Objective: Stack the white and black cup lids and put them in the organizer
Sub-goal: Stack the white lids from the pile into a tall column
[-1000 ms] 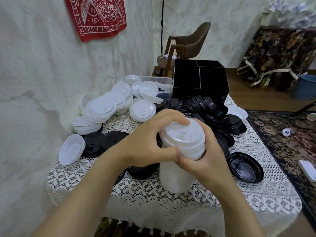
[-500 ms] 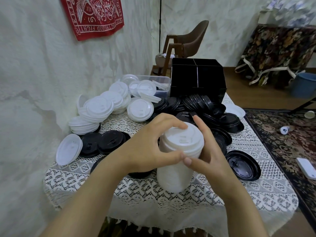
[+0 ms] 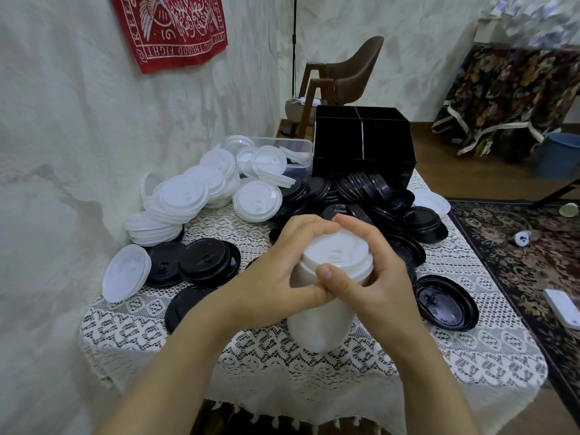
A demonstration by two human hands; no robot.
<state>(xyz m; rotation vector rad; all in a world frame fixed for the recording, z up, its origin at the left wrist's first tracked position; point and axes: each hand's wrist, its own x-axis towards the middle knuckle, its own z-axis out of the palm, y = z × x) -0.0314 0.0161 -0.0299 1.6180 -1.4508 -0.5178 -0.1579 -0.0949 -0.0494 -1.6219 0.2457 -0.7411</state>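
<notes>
A tall stack of white lids [image 3: 326, 315] stands on the lace tablecloth in front of me. My left hand [image 3: 282, 277] and my right hand [image 3: 379, 277] both curl round its top, thumbs meeting at the near side and fingertips meeting at the far rim. Loose white lids [image 3: 182, 199] are heaped at the left. Black lids [image 3: 370, 196] pile up behind the stack, with more lying flat at the left [image 3: 204, 262] and the right [image 3: 445, 302]. The black organizer [image 3: 361, 146], split into compartments, stands at the table's far edge.
A clear plastic box [image 3: 282, 149] with white lids sits left of the organizer. The table [image 3: 470, 372] stands against a white wall on the left. Beyond it are a brown chair [image 3: 354, 73], a patterned rug [image 3: 533, 246] and a blue bin [image 3: 558, 155].
Both hands have closed further round the top of the white stack; the right fingers, spread half a second ago, now wrap the rim. The stack sits in the same place.
</notes>
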